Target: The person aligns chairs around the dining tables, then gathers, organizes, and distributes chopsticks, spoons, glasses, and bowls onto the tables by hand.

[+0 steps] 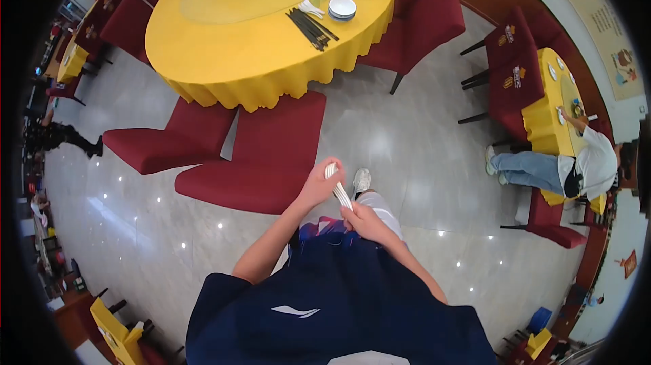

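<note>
white, slender, bundled spoons [340,189], clamped by left hand [323,182] and right hand [363,221].

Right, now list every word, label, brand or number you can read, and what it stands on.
No text here can be read for certain.
Red chairs at the right: gold lettering, too small and blurred.
Wall poster at upper right: rows of small writing, too small.
Dark blue shirt: a white curved logo, no readable letters on it.
</note>
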Tool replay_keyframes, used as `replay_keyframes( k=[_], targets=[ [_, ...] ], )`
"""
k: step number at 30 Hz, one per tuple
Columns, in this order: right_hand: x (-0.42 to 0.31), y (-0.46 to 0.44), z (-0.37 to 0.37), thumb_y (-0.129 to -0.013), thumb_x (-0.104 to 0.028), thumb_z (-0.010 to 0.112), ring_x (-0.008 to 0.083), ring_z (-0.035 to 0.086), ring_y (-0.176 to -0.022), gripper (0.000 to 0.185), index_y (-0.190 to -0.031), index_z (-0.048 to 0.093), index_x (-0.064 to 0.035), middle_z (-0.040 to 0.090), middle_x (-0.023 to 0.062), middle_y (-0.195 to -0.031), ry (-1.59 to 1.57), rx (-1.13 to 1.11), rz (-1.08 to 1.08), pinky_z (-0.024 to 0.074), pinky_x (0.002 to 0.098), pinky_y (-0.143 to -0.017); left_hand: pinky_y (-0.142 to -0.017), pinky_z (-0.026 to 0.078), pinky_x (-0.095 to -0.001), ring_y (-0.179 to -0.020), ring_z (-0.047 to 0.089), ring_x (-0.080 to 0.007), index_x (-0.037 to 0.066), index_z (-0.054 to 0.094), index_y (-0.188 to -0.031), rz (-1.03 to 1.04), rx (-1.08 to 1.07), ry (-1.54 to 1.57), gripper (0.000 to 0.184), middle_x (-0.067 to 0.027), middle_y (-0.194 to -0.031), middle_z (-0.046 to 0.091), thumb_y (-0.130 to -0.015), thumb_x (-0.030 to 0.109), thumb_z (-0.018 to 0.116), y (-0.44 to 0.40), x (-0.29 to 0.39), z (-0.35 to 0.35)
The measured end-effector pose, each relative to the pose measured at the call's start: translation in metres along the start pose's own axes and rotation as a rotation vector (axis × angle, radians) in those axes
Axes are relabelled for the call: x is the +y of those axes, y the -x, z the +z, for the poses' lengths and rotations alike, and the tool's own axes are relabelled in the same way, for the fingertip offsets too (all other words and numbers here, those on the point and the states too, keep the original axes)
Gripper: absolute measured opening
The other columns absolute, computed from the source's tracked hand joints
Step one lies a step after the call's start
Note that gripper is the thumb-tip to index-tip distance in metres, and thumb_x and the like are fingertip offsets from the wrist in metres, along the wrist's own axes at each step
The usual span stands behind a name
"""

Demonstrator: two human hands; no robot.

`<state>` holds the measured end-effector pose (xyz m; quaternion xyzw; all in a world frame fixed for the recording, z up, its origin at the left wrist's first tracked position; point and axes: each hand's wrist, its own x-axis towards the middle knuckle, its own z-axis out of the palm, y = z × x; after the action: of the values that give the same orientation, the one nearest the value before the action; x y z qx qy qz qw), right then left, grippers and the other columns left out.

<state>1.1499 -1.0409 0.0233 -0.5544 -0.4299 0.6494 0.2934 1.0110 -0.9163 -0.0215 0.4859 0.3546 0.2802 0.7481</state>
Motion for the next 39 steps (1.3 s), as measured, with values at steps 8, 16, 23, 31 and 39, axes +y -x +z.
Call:
replay_keyframes(
  k=[8,16,23,31,39],
  targets=[
    [-0.061,-0.079,-0.159,-0.097,-0.038,0.050,0.0328,0.062,-0.065,0.041,-0.101,0.052,0.0024,0.061,0.0184,-0.070,0.322,-0.069,-0.026,0.0472,0.0430,-0.063,-0.059,0.045,-0.0227,-0.065,0.056,-0.0082,0.005,0.047,-0.099,0.118,0.351,0.130,0.005,-0.0031,-0.072,0.058,-0.095,0.005,0.050,-0.122,0.041,0.050],
    [-0.105,-0.211,-0.204,-0.094,-0.031,0.055,0.0456,0.062,-0.068,0.033,-0.099,0.047,0.0001,0.063,0.0257,-0.071,0.793,-0.013,-0.191,0.0479,0.0529,-0.060,-0.059,0.052,-0.0277,-0.064,0.061,-0.0147,0.006,0.048,-0.101,0.017,0.633,0.211,0.005,-0.0056,-0.074,0.058,-0.098,0.010,0.046,-0.225,0.049,-0.013],
    [-0.144,-0.356,-0.218,-0.090,-0.028,0.058,0.0452,0.063,-0.066,0.030,-0.096,0.050,0.0006,0.063,0.0259,-0.069,1.030,0.122,-0.118,0.0511,0.0533,-0.060,-0.062,0.055,-0.0293,-0.067,0.064,-0.0163,0.008,0.047,-0.103,-0.067,0.516,0.387,0.011,-0.0035,-0.078,0.056,-0.096,0.015,0.052,-0.351,0.084,-0.103],
    [-0.171,-0.548,-0.236,-0.090,-0.024,0.058,0.0474,0.062,-0.071,0.029,-0.095,0.052,0.0036,0.062,0.0293,-0.074,1.017,0.156,-0.162,0.0492,0.0552,-0.063,-0.062,0.055,-0.0319,-0.069,0.066,-0.0197,0.001,0.045,-0.116,0.048,0.547,0.419,0.027,-0.0122,-0.081,0.062,-0.094,0.011,0.058,-0.502,0.089,-0.232],
    [-0.176,-0.678,-0.249,-0.092,-0.029,0.056,0.0474,0.062,-0.073,0.036,-0.091,0.054,0.0070,0.062,0.0311,-0.076,1.016,0.145,-0.115,0.0494,0.0537,-0.066,-0.068,0.057,-0.0305,-0.072,0.067,-0.0168,-0.005,0.052,-0.115,-0.137,0.732,0.137,0.047,-0.0123,-0.086,0.066,-0.086,0.027,0.072,-0.572,0.069,-0.299]
  ],
)
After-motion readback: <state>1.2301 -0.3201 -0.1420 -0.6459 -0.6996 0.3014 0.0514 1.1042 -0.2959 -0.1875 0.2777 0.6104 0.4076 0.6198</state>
